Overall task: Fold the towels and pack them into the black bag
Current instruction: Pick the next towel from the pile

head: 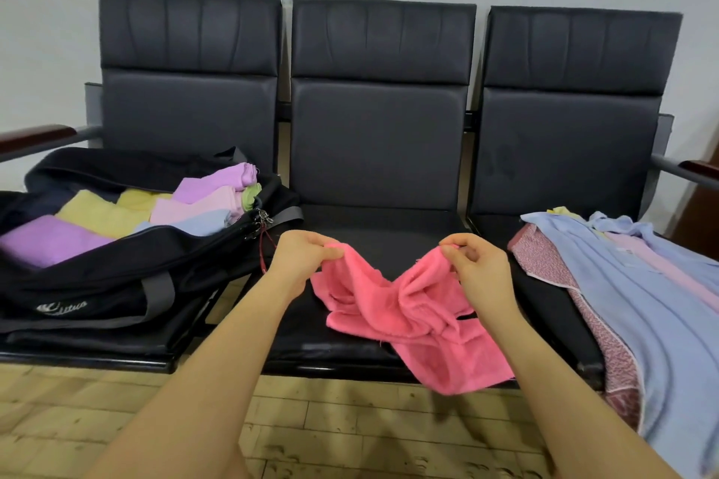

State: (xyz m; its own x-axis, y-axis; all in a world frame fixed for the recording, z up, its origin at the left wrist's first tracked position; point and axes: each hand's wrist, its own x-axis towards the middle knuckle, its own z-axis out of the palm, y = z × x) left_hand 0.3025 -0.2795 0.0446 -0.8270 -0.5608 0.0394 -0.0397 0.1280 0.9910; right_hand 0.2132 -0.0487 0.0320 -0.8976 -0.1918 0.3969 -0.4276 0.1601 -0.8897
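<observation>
A crumpled pink towel [412,317] hangs over the front of the middle seat. My left hand [301,261] pinches its upper left corner and my right hand [476,270] pinches its upper right corner, both lifted a little above the seat. On the left seat the black bag [116,276] lies unzipped, holding several folded towels [116,214] in purple, yellow, pink, blue and green. On the right seat a pile of unfolded towels [638,296] lies flat, with a light blue one on top over a pink one and a red patterned one.
A row of three black padded seats [379,136] stands against a grey wall, with wooden armrests at both ends. The bag's zipper pulls and a red cord [264,241] hang beside my left hand. Tiled floor [116,412] lies below.
</observation>
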